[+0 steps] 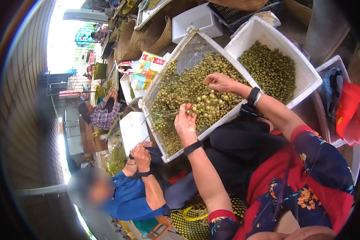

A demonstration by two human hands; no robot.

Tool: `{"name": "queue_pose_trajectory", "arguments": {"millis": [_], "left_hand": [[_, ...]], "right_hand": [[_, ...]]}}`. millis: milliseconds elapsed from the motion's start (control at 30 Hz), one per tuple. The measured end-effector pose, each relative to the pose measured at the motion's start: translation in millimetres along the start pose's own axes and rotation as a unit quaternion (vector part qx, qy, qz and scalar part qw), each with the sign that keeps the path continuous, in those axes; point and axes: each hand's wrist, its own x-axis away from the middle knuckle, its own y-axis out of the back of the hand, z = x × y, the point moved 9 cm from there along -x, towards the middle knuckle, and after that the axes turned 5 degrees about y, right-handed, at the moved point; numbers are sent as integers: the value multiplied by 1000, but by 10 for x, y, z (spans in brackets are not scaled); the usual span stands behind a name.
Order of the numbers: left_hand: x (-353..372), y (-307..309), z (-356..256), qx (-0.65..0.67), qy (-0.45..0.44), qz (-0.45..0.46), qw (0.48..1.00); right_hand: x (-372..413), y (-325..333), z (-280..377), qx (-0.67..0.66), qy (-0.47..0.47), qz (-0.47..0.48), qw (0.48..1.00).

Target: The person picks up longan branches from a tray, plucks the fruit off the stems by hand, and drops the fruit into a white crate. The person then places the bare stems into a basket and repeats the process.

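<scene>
My left hand (185, 125) is closed round the thin stems of a bunch of small round green-yellow fruit (212, 103), held over the mesh tray. Beyond it, my right hand (221, 83) hovers above the loose fruit with its fingertips drawn together; whatever they pinch, if anything, is too small to make out. The white-framed mesh tray (192, 52) lies in front of me, heaped with the same fruit. Beside it, to the right, stands a white foam box (306, 80) holding darker green-brown fruit (268, 68).
On my left a co-worker in blue (134, 202) holds a thin stem over the tray's edge. A person in a plaid shirt (104, 116) sits farther off. Around us are a red bag (351, 114), wicker baskets (158, 35), a white tub (198, 22) and a yellow-black woven basket (190, 224).
</scene>
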Motion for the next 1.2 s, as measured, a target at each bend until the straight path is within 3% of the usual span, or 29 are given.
{"name": "queue_pose_trajectory", "arguments": {"millis": [33, 100, 167, 233, 267, 300, 500, 600, 667, 767, 867, 1000, 1100, 1200], "left_hand": [[-20, 84, -1, 2, -1, -7, 1000], [-86, 224, 61, 39, 4, -20, 999], [-139, 314, 154, 53, 6, -26, 998], [-152, 304, 222, 78, 8, -34, 996], [-151, 267, 256, 88, 4, -36, 995], [-144, 234, 300, 87, 8, -36, 995], [-54, 78, 255, 115, -96, -59, 987], [18, -63, 224, 82, -156, -66, 982], [104, -142, 153, 38, -206, -70, 975], [84, -145, 160, 40, -199, -59, 977], [46, -88, 209, 41, -172, -53, 983], [-8, 29, 273, 59, -150, -46, 986], [-30, 152, 330, 67, -122, -75, 987], [-75, 298, 340, 80, -99, -81, 989]], "right_hand": [[10, 80, 83, 192, 69, -48, 978], [148, 261, 451, 129, 64, -153, 978], [357, 186, 847, 89, 109, -160, 977], [522, -245, 754, -61, 21, -48, 997], [627, -506, 661, -171, -115, 51, 977], [673, -661, 552, -210, -148, 73, 964], [638, -1004, 11, -331, -224, -35, 916], [627, -1129, -103, -476, -255, -105, 835], [613, -1155, -150, -503, -260, -103, 818], [606, -1164, -261, -557, -275, -96, 778], [673, -1300, -342, -663, -320, -79, 672], [718, -1336, -392, -663, -318, -40, 676], [779, -1281, -434, -616, -332, -41, 714], [818, -1193, -367, -610, -317, 27, 726]]}}
